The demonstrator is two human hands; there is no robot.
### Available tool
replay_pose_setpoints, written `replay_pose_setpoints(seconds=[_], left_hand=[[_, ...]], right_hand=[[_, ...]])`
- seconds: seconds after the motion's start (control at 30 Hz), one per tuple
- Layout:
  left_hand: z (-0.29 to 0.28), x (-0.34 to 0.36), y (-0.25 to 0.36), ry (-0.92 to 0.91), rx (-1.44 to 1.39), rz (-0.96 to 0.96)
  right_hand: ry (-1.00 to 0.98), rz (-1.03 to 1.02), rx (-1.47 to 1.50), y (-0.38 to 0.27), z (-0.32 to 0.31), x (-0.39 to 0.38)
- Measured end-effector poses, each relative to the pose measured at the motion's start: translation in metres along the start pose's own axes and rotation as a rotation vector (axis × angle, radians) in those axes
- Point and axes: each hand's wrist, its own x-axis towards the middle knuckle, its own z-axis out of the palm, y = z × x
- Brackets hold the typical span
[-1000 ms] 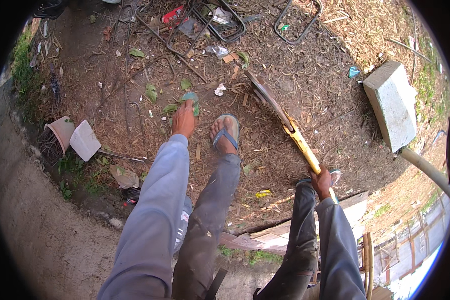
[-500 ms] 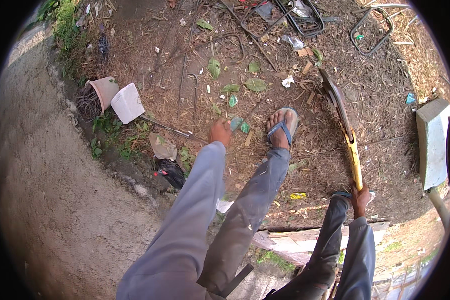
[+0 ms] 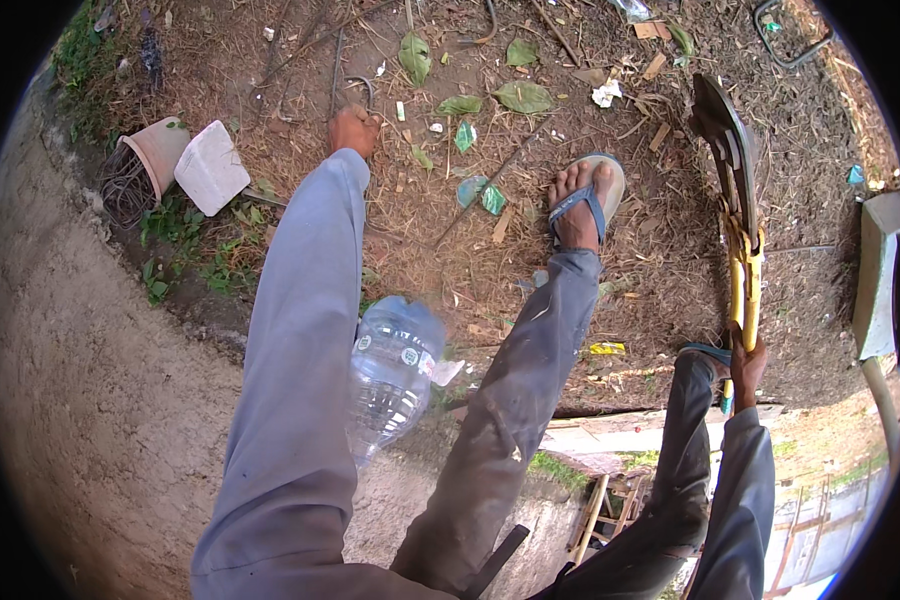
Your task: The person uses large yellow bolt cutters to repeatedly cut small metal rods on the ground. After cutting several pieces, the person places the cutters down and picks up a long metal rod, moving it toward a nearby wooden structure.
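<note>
My left hand (image 3: 357,131) reaches down to the littered dirt, its fingers curled closed over the lower part of a thin, hooked metal rod (image 3: 368,91); the fingertips are partly hidden. At the right, my right hand (image 3: 749,368) is wrapped round the yellow handles (image 3: 746,275) of a long tool with a dark, curved metal head (image 3: 727,135). That tool hangs beside my leg, head pointing away from me. A large clear bluish plastic bottle (image 3: 395,365) shows between my left forearm and my sandalled foot's leg, partly covered by the sleeve.
Left of my left hand, a tipped pinkish pot (image 3: 155,160) with dark wire in it lies by a white block (image 3: 212,168). A rough concrete edge (image 3: 120,370) runs along the left. Leaves (image 3: 522,97) and scraps litter the ground. A pale slab (image 3: 878,275) stands far right.
My left hand has moved left and away from me, onto the hooked rod. The plastic bottle has come into sight. The tool's yellow handles now show slightly apart, and the view has shifted.
</note>
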Motion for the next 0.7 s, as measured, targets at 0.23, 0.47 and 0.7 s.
replay_pose_setpoints(seconds=[0.23,0.47,0.7], left_hand=[[-0.013,-0.031,0.009,0.058,0.019,0.059],[-0.089,-0.122,0.026,0.280,-0.693,0.122],[-0.055,-0.201,0.018,0.215,-1.245,-0.573]], right_hand=[[0.020,0.107,-0.062,0.001,0.003,0.006],[0.004,0.120,-0.038,-0.003,-0.001,0.005],[0.018,0.059,-0.055,-0.007,0.000,0.008]])
